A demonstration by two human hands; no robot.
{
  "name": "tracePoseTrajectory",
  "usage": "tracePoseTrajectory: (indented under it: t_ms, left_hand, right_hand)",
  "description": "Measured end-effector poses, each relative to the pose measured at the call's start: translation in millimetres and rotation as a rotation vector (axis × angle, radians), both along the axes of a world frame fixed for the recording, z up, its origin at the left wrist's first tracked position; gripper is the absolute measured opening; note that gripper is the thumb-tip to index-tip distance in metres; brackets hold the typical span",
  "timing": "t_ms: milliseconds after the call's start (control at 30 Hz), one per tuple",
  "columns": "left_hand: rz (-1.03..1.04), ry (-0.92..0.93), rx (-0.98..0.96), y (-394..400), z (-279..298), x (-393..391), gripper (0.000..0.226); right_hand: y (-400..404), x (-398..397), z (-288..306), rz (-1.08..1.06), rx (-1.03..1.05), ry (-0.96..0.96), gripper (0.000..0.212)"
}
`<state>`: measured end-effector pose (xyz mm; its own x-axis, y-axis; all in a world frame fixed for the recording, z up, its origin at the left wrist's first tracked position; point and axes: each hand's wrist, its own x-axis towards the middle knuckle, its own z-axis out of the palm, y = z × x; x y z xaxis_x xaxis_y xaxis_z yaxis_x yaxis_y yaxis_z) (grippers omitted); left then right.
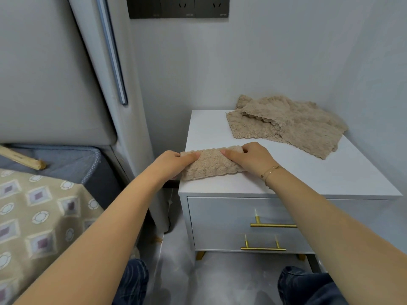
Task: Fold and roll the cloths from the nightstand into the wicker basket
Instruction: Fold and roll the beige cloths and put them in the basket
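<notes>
Both hands work the near front of the nightstand (220,128): left hand (174,162) and right hand (251,158) pinch the ends of a half-rolled beige cloth (211,165), fingers curled round it. Risk, as judged: uneven pressure could let the roll loosen or skew, and its left end sits near the top's edge, so it might slip off. Farther back lies a loose cloth pile (293,126), well apart; no wicker basket is in view, bed (44,205) to the left.
</notes>
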<state>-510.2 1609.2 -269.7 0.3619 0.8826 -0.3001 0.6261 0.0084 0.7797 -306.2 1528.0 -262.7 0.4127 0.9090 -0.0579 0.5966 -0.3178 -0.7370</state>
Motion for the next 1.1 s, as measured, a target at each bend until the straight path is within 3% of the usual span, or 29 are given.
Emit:
tracePoseTrajectory:
  t_ms: [100, 200, 333, 400, 467, 500, 633, 800, 933, 1100]
  left_hand:
    - [-0.16, 0.104, 0.011, -3.7, 9.0, -7.2, 0.073]
    - [-0.28, 0.092, 0.021, -6.7, 14.9, -14.8, 0.096]
    - [-0.34, 0.004, 0.058, -17.1, 20.8, -10.7, 0.065]
    - [-0.358, 0.005, 0.071, -22.1, 22.3, -6.5, 0.07]
    - [-0.375, -0.039, 0.039, -27.8, 23.6, -1.3, 0.07]
    - [-0.376, -0.08, 0.005, -30.3, 24.5, 0.2, 0.066]
    - [-0.33, -0.302, -0.107, -49.6, 31.2, 24.0, 0.054]
    - [-0.408, -0.464, -0.119, -75.8, 40.7, 52.4, 0.046]
    - [-0.428, -0.575, -0.217, -112.3, 49.9, 78.2, 0.044]
    - [-0.314, -0.714, -0.499, -165.7, 55.2, 106.2, 0.036]
  right_hand:
    - [-3.2, -0.8, 7.5, 0.057, -0.064, 0.052, 0.053]
    - [-11.7, 4.6, 12.5, 0.167, -0.095, 0.119, 0.043]
    - [-27.7, 17.5, 15.0, 0.253, -0.065, 0.31, 0.031]
    - [-34.6, 23.6, 14.6, 0.237, -0.032, 0.461, 0.049]
    - [-40.1, 28.5, 15.3, 0.166, 0.027, 0.612, 0.092]
    - [-41.7, 28.8, 16.0, 0.139, 0.06, 0.686, 0.103]
    - [-61.8, 33.6, 28.8, 0.0, 0.28, 0.867, 0.071]
    - [-91.7, 40.3, 41.5, -0.198, 0.521, 0.973, 0.059]
    - [-127.4, 42.6, 51.5, -0.397, 0.694, 0.947, 0.058]
    - [-186.5, 48.1, 62.5, -0.521, 0.771, 0.859, 0.049]
